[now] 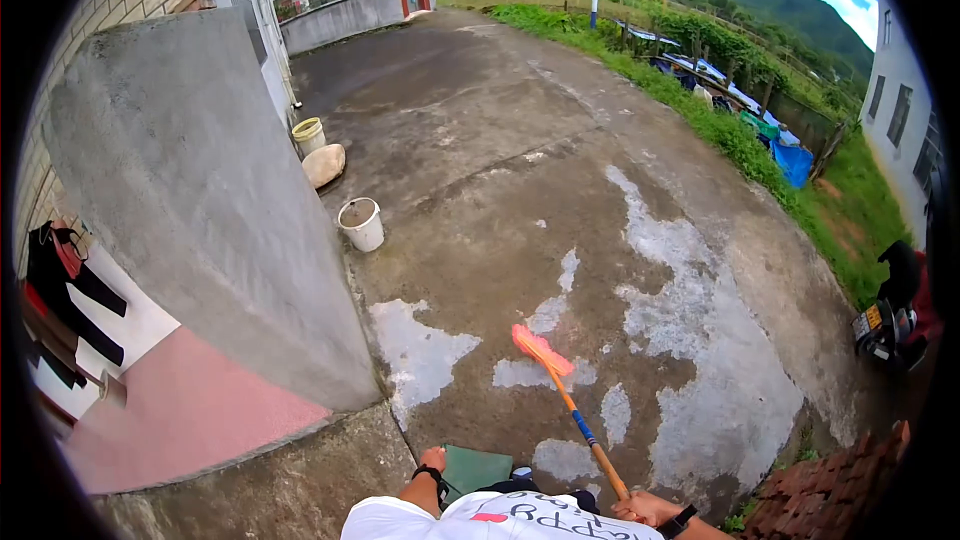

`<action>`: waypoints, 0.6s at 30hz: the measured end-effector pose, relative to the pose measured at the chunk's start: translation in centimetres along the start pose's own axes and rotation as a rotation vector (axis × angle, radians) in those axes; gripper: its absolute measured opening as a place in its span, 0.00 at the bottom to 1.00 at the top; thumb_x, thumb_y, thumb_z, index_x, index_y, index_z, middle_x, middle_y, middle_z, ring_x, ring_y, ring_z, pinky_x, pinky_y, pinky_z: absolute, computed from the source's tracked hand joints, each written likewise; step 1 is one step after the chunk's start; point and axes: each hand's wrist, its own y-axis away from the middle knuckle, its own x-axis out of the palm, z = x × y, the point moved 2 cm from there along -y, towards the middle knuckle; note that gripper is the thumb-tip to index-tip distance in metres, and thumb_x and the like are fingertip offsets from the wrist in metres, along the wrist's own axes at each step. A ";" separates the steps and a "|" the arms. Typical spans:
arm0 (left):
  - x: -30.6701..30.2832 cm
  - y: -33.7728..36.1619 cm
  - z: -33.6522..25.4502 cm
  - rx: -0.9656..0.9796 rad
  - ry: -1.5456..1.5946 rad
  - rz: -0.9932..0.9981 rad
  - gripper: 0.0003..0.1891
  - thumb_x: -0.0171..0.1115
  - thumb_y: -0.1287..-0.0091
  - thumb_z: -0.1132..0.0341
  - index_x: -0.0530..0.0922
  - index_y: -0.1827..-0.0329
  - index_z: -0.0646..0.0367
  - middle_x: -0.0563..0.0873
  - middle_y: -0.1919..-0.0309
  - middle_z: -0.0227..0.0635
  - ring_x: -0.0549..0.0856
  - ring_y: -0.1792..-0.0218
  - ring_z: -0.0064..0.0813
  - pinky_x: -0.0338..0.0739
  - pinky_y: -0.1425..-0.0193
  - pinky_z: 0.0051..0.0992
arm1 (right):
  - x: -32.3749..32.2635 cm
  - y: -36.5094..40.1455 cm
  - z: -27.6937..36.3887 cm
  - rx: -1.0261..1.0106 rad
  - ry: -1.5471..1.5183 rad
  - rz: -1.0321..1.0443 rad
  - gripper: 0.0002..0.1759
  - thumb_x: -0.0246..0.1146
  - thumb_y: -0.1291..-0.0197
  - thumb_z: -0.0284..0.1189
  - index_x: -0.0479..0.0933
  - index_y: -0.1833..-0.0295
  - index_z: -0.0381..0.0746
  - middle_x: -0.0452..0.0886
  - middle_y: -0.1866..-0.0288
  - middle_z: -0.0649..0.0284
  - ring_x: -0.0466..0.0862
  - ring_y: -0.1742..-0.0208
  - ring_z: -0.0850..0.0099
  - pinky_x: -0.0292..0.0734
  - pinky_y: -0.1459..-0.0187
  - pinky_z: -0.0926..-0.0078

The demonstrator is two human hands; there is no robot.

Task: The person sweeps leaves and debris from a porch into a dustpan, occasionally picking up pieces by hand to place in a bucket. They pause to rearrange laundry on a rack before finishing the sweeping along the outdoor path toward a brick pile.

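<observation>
My right hand point(645, 508) is closed round the wooden handle of a broom point(572, 408). The broom reaches forward and left, its orange-pink bristle head down at the concrete and a blue band partway along the handle. At the lower middle, my left hand point(433, 458) is closed at the upper left corner of a flat green dustpan point(478, 468). Part of that dustpan is hidden behind my white shirt. The broom head is ahead of the dustpan and apart from it.
Left of me stands a grey concrete wall point(210, 190). Along its foot are a white bucket point(362, 230), a rounded stone-like slab point(324, 166) and a yellowish bucket point(309, 137). A motorcycle point(890, 320) and stacked red bricks point(835, 480) are at the right.
</observation>
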 end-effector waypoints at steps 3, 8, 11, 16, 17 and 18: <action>1.2 -0.7 -0.3 0.031 -0.093 -0.030 0.15 0.45 0.38 0.57 0.77 0.62 0.56 0.79 0.63 0.47 0.77 0.59 0.48 0.70 0.52 0.41 | 1.6 3.1 0.6 0.070 0.020 0.105 0.04 0.53 0.45 0.22 0.65 0.69 0.32 0.62 0.82 0.70 0.62 0.85 0.83 0.53 0.86 0.87; 0.3 -0.4 -3.3 0.025 0.009 -0.095 0.14 0.46 0.38 0.58 0.78 0.64 0.54 0.80 0.65 0.45 0.77 0.60 0.47 0.71 0.54 0.40 | 1.1 6.4 4.0 -0.363 0.800 0.337 0.11 0.53 0.46 0.22 0.68 0.58 0.27 0.66 0.77 0.68 0.66 0.81 0.84 0.55 0.85 0.89; -0.1 -1.1 -5.1 0.024 -0.034 -0.108 0.14 0.45 0.38 0.57 0.78 0.64 0.53 0.80 0.66 0.46 0.77 0.61 0.47 0.71 0.55 0.41 | -0.1 6.5 7.0 -0.542 0.980 0.329 0.13 0.53 0.45 0.22 0.70 0.56 0.25 0.66 0.77 0.69 0.66 0.82 0.86 0.54 0.86 0.90; -1.0 -2.7 -7.6 0.090 0.023 -0.191 0.14 0.45 0.39 0.58 0.78 0.65 0.54 0.80 0.68 0.45 0.77 0.62 0.48 0.70 0.58 0.42 | 2.6 7.6 13.6 0.190 0.073 0.103 0.08 0.51 0.40 0.24 0.61 0.73 0.40 0.55 0.88 0.77 0.54 0.93 0.88 0.43 0.95 0.87; -1.2 -2.7 -8.2 0.100 0.025 -0.201 0.14 0.45 0.39 0.58 0.78 0.65 0.54 0.80 0.68 0.45 0.77 0.62 0.48 0.70 0.58 0.42 | 1.8 7.2 15.1 0.149 0.101 0.107 0.08 0.51 0.41 0.24 0.61 0.72 0.41 0.55 0.88 0.77 0.54 0.93 0.88 0.44 0.94 0.87; -1.6 -3.1 -8.9 0.115 0.027 -0.215 0.14 0.45 0.39 0.58 0.78 0.65 0.54 0.79 0.68 0.46 0.77 0.63 0.48 0.70 0.58 0.42 | 1.2 6.9 16.6 0.103 0.129 0.113 0.07 0.51 0.41 0.23 0.62 0.72 0.41 0.55 0.89 0.78 0.55 0.93 0.88 0.44 0.94 0.87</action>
